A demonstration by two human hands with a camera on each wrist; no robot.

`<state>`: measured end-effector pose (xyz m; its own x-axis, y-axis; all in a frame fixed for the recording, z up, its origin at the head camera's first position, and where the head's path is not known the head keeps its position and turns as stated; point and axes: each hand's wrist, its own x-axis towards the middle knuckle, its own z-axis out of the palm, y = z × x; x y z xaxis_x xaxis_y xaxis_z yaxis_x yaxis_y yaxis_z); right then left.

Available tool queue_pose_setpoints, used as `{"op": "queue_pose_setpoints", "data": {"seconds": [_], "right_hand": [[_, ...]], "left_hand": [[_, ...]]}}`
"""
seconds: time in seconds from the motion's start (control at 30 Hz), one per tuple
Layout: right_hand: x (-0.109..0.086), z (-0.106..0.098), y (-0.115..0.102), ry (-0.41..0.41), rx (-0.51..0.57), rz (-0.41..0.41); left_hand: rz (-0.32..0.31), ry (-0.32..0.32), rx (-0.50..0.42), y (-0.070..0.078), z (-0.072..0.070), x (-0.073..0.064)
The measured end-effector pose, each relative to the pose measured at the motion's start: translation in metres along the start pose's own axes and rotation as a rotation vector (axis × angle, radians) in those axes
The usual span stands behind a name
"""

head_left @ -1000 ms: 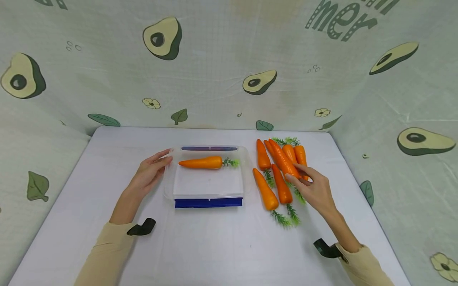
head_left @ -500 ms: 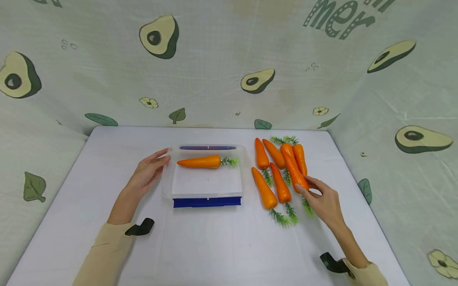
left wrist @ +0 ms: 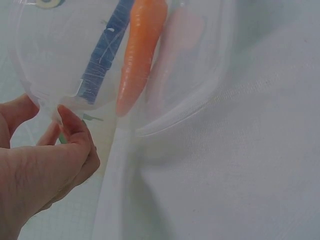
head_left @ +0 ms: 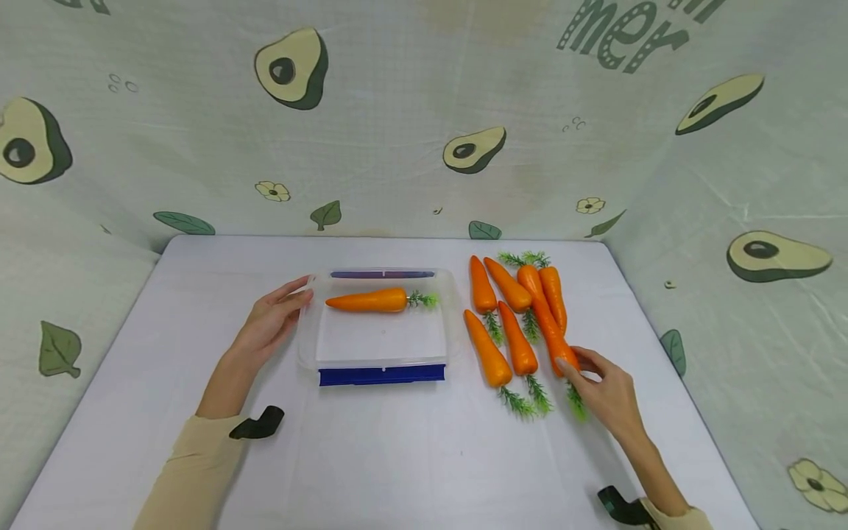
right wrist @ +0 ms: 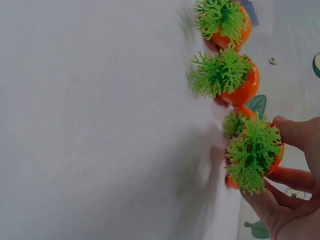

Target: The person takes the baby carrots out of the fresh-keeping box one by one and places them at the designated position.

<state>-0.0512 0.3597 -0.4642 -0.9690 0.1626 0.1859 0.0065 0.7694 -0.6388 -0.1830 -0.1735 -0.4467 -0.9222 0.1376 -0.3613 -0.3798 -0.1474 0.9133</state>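
My left hand [head_left: 270,324] pinches the left rim of a clear plastic container [head_left: 380,346] with blue clips on its front and back sides. One orange carrot [head_left: 371,300] with a green top lies across the back of the container; its tip points left. In the left wrist view, thumb and fingers [left wrist: 75,127] meet at the container's edge. At the right, my right hand [head_left: 606,390] grips the thick end of a carrot [head_left: 548,324] between thumb and fingers. Its leafy top [right wrist: 254,154] faces the right wrist camera. The held carrot's thin end reaches back over the other carrots.
Several loose carrots lie right of the container, among them a front-left carrot [head_left: 489,352], a middle carrot [head_left: 518,342] and a far-right carrot [head_left: 553,294]. Everything rests on a white table [head_left: 397,456]. A cloth with printed avocados [head_left: 291,70] hangs behind and beside it.
My right hand has drawn the gripped carrot toward me and to the right, away from the back of the pile. My left hand and the container have hardly moved.
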Motion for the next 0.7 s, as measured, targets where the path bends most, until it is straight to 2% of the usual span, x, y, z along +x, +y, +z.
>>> {"op": "queue_pose_setpoints", "data": {"seconds": [0.33,0.7], "right_hand": [[-0.0015,0.0018,0.0017,-0.069,-0.047,0.038],[0.0062,-0.0006,-0.0063,-0.151,-0.036,0.070]], "left_hand": [[-0.002,0.006,0.004,-0.0001,0.0009,0.0010],[0.001,0.003,0.001,0.0003,0.0003,-0.0004]]}}
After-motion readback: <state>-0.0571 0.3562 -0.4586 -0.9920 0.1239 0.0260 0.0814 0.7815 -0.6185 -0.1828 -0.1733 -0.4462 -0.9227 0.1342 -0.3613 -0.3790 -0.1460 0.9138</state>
